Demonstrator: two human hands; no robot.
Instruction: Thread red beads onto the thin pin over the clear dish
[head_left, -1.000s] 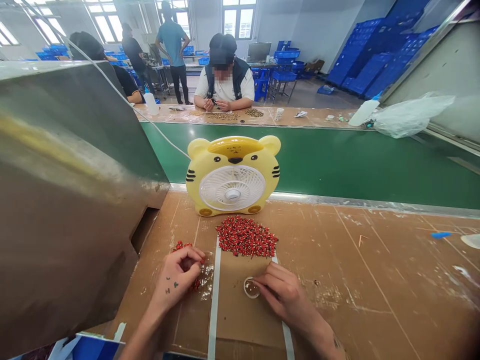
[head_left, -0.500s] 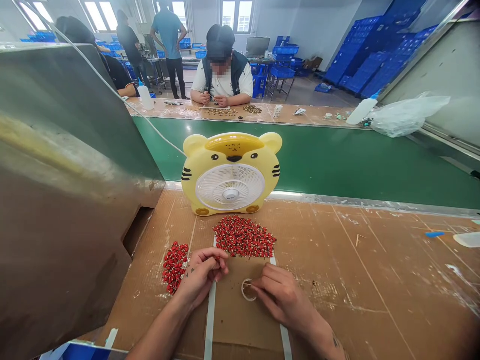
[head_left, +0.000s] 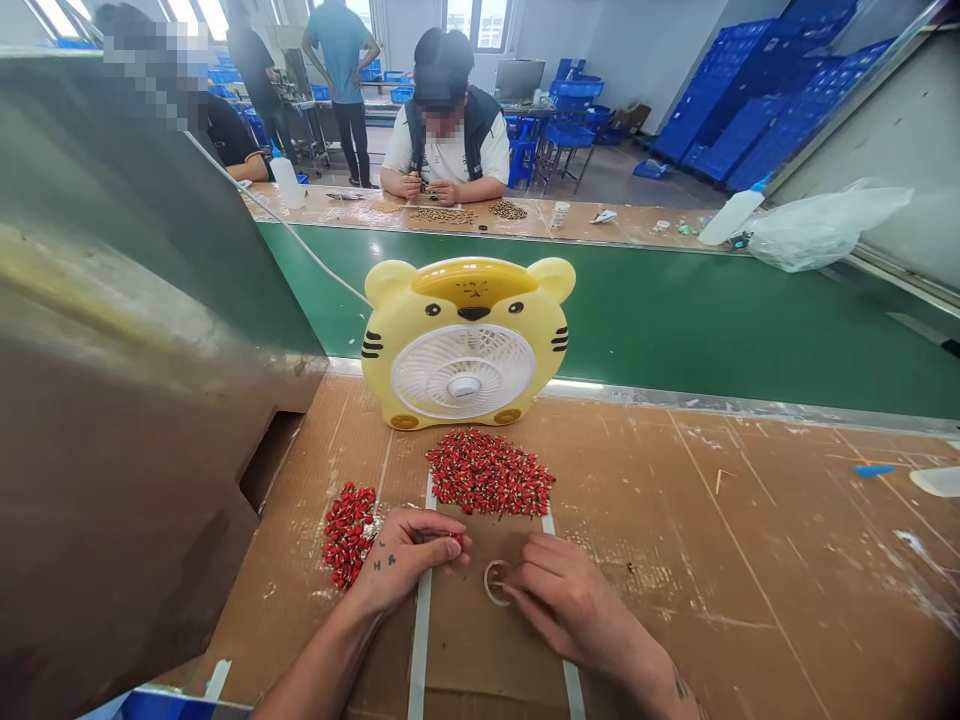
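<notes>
My left hand [head_left: 405, 558] is closed, with a small red bead [head_left: 456, 540] pinched at its fingertips. Just left of that hand lies a small heap of red beads [head_left: 347, 535] on the brown cardboard bench cover [head_left: 675, 520]. A larger heap of red beads [head_left: 489, 473] lies above both hands, between two white tape strips [head_left: 421, 630]. My right hand [head_left: 564, 600] is curled, its fingertips at the edge of a small clear ring [head_left: 496, 582]. Whether it grips the ring or something thin is hidden.
A yellow tiger-shaped fan [head_left: 465, 345] stands behind the beads. A steel machine housing [head_left: 127, 400] fills the left side. Beyond a green conveyor belt [head_left: 675, 320], a seated co-worker [head_left: 442, 130] handles small items. Blue crates [head_left: 757, 100] are stacked at the back right.
My left hand has moved right, off the small heap, which now shows fully. The head view has tilted slightly upward. My right hand has stayed at the ring.
</notes>
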